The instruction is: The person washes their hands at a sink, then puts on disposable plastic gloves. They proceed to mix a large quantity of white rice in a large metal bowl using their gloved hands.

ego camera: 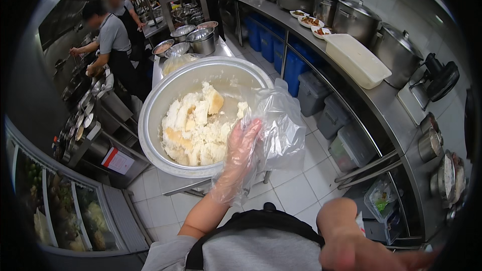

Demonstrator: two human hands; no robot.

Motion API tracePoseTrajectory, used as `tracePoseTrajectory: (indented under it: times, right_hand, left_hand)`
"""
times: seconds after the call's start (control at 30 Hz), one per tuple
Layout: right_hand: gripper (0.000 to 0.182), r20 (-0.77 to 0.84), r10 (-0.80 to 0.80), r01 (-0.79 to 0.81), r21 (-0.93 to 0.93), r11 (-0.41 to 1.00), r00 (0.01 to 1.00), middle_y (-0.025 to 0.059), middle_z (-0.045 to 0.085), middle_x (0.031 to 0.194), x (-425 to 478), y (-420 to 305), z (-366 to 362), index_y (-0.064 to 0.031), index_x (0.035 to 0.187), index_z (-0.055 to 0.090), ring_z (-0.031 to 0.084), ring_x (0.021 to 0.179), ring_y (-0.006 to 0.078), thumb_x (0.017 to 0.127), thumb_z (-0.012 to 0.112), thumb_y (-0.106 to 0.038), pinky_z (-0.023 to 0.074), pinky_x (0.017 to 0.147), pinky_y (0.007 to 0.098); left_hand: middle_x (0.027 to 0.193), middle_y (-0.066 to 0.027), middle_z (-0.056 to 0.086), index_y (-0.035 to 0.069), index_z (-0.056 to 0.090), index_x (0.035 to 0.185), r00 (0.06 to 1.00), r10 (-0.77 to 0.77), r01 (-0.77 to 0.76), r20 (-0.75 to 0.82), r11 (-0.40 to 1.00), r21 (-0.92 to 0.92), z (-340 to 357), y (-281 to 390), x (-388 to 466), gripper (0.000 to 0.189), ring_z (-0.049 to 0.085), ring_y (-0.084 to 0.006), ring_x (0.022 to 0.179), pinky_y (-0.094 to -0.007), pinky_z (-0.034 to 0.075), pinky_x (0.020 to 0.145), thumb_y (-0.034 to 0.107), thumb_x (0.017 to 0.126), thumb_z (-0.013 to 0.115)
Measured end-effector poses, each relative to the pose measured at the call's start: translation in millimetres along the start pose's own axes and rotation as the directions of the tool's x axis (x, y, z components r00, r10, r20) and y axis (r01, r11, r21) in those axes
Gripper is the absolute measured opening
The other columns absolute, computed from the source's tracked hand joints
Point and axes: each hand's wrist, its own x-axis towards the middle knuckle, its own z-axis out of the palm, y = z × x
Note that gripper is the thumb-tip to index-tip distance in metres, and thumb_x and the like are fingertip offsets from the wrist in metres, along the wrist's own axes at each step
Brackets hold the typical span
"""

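A large round metal pot holds clumps of cooked white rice, some parts browned. My left hand is at the pot's near right rim, inside a clear plastic bag or glove that reaches past the wrist. Another clear plastic bag hangs over the right rim against that hand; whether the fingers grip it cannot be told. My right hand, bare and blurred, is low at the right, away from the pot, with fingers spread and nothing seen in it.
A steel counter curves along the right with lidded pots, a white plastic tub and plates of food. Bins stand beneath. Metal bowls sit behind the big pot. Co-workers stand at the stove on the left.
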Motion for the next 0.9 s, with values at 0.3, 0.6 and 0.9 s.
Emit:
tracePoseTrajectory:
  times: [0.3, 0.6, 0.9]
  right_hand:
    - [0.044, -0.003, 0.071, -0.071, 0.037, 0.997, 0.997, 0.0068, 0.055, 0.1, 13, 2, 17, -0.005, 0.104, 0.047, 0.049, 0.088, 0.0254, 0.088, 0.024, -0.039, 0.0372, 0.085, 0.0396]
    - [0.051, -0.047, 0.2, -0.197, 0.063, 0.978, 0.979, 0.0045, 0.058, 0.093, 10, 27, 42, -0.0072, 0.099, 0.05, 0.052, 0.078, 0.0262, 0.089, 0.016, -0.043, 0.0408, 0.081, 0.0389]
    - [0.043, 0.18, 0.075, -0.114, 0.215, 0.97, 0.981, 0.0078, 0.058, 0.091, 6, 36, 19, -0.0143, 0.098, 0.049, 0.051, 0.076, 0.0289, 0.088, 0.018, -0.043, 0.0419, 0.077, 0.0438]
  left_hand:
    - [0.084, 0.0002, 0.054, 0.002, 0.052, 0.097, 0.998, 0.063, -0.063, 0.013, 0.998, 0.005, -12, -8, 1, 0.016, 0.05, -0.0046, 0.072, -0.0171, 0.041, 0.063, 0.007, 0.081, 0.055]
    - [0.086, 0.0008, 0.054, 0.005, 0.052, 0.099, 0.999, 0.041, -0.041, -0.003, 0.999, 0.006, -11, -5, 0, 0.018, 0.052, -0.0027, 0.073, -0.0128, 0.043, 0.059, 0.005, 0.081, 0.054]
    - [0.082, 0.0016, 0.053, 0.002, 0.052, 0.098, 0.997, 0.07, -0.07, 0.025, 0.998, 0.005, -7, -6, -1, 0.018, 0.048, -0.0034, 0.069, -0.0156, 0.04, 0.061, 0.007, 0.081, 0.055]
